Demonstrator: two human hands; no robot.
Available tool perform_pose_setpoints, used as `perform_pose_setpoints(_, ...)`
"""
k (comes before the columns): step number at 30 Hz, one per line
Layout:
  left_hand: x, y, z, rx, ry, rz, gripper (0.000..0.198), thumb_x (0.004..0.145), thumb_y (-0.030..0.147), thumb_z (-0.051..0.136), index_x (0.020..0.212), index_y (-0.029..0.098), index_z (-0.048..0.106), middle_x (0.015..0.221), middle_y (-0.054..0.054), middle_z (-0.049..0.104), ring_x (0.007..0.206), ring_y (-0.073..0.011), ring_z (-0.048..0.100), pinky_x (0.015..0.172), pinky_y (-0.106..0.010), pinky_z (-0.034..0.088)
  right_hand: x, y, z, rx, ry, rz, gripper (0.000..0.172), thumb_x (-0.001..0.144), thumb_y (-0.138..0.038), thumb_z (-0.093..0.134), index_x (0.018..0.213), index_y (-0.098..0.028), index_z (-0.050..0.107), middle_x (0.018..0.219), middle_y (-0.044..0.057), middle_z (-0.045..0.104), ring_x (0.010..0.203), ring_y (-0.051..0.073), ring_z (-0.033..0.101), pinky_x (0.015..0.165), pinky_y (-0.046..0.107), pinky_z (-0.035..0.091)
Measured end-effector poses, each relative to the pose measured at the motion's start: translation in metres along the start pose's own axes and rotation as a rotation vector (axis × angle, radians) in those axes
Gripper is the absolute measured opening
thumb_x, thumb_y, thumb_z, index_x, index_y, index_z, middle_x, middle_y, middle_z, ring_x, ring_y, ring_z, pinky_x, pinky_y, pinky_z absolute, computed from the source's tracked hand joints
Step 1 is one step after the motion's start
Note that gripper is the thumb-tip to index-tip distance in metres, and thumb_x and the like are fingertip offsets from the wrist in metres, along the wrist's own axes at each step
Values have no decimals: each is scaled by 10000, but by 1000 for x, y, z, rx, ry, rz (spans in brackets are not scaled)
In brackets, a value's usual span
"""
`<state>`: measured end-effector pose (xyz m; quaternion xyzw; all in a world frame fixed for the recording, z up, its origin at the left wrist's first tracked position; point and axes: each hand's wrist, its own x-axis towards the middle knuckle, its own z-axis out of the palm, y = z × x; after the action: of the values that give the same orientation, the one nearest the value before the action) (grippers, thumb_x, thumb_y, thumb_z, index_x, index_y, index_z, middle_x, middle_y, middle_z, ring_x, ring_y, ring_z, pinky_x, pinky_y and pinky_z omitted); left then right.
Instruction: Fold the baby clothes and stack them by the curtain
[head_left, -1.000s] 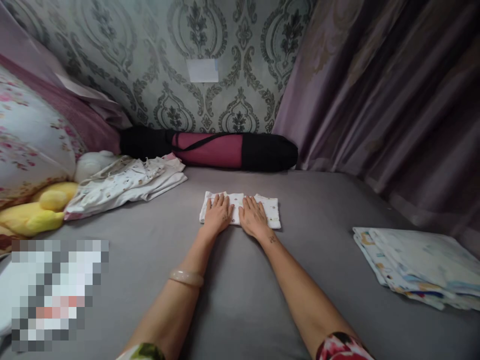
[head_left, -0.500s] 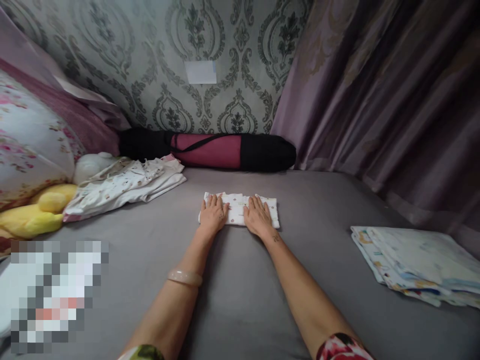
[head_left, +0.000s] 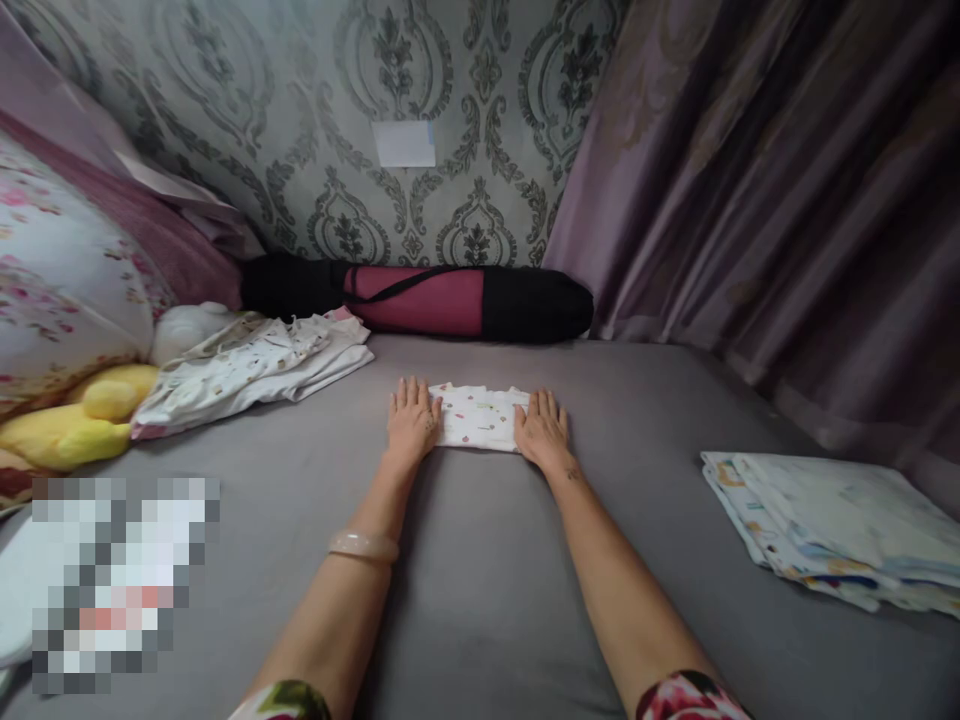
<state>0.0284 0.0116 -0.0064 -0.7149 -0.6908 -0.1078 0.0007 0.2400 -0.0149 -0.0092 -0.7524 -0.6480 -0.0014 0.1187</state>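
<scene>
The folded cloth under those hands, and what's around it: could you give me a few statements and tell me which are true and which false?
1. The left hand and right hand rest at opposite ends of the folded cloth. True.
2. The folded cloth is plain black. False: it is white with small prints.
3. A long black-and-pink bag lies in front of the wall. True.
4. A bracelet is on the right arm. False: the bracelet is on the left arm.

Head view: looks forward, down over both hands (head_left: 412,422).
</scene>
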Motion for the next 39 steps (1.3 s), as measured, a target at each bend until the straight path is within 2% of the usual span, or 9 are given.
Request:
perform_pose_setpoints(4, 2, -5, 3, -41, -122, -12, 640, 978, 442, 188, 1474, 64, 331, 1573, -179, 238, 1447, -306, 245, 1163, -490, 228, 2, 6, 2, 0, -59, 21, 607, 1000, -366, 226, 1475, 3, 310, 1558, 174, 270, 1450, 291, 178, 1153, 468, 147)
perform_pose_setpoints(17, 2, -5, 9, -7, -66, -13, 613, 967, 446, 197, 1464, 121, 354, 1560, -166, 290, 1434, -288, 284, 1155, -489, 235, 1, 4, 2, 30, -45, 35, 592, 985, -347, 258, 1465, -8, 331, 1550, 175, 296, 1442, 289, 188, 1145, 454, 154)
perform_pose_setpoints(21, 6, -4, 0, 18, -169, -9, 618, 972, 449, 172, 1488, 138, 311, 1570, -175, 259, 1444, -301, 254, 1147, -500, 232, 0, 3, -2, 43, -54, 32, 587, 977, -342, 272, 1457, -12, 342, 1541, 173, 315, 1435, 300, 194, 1140, 456, 161)
perform_pose_setpoints(23, 10, -5, -8, 58, -211, 28, 609, 974, 449, 167, 1474, 140, 325, 1546, -192, 301, 1418, -312, 302, 1111, -507, 288, 1, 3, -3, 41, -68, 30, 585, 974, -342, 276, 1452, -13, 347, 1536, 180, 321, 1431, 305, 200, 1136, 460, 164)
perform_pose_setpoints(27, 22, -7, -27, 138, -290, 121, 486, 967, 391, 256, 1303, 162, 522, 1397, -178, 492, 1288, -306, 465, 1018, -464, 402, 5, 3, -3, 26, -83, 23, 583, 967, -352, 281, 1445, -28, 361, 1521, 200, 335, 1419, 314, 220, 1120, 477, 177)
perform_pose_setpoints(30, 33, -9, -36, 157, -287, 193, 355, 936, 270, 361, 1174, 181, 609, 1378, -130, 529, 1370, -284, 358, 1116, -476, 275, 6, 4, 0, 9, -79, 24, 583, 963, -354, 284, 1441, -32, 368, 1509, 206, 350, 1410, 319, 233, 1107, 490, 190)
perform_pose_setpoints(32, 42, -9, -38, 164, -300, 230, 318, 907, 219, 416, 1145, 178, 623, 1346, -121, 566, 1371, -261, 362, 1150, -479, 206, 7, 4, 2, -2, -56, 18, 577, 959, -353, 293, 1433, -36, 384, 1496, 206, 371, 1399, 320, 250, 1099, 490, 202)
perform_pose_setpoints(35, 57, -8, -37, 169, -360, 231, 327, 866, 198, 472, 1158, 174, 618, 1277, -127, 618, 1269, -238, 492, 1125, -451, 281, 5, 4, 3, -17, -19, 8, 570, 959, -352, 296, 1419, -33, 406, 1479, 206, 395, 1378, 326, 280, 1091, 480, 218)
perform_pose_setpoints(39, 77, -6, -38, 172, -443, 202, 457, 793, 199, 552, 1249, 198, 580, 1352, -143, 565, 1216, -251, 549, 1013, -382, 431, 3, 3, 1, -44, 0, -1, 576, 961, -347, 301, 1410, -2, 407, 1462, 210, 414, 1362, 333, 296, 1084, 468, 229)
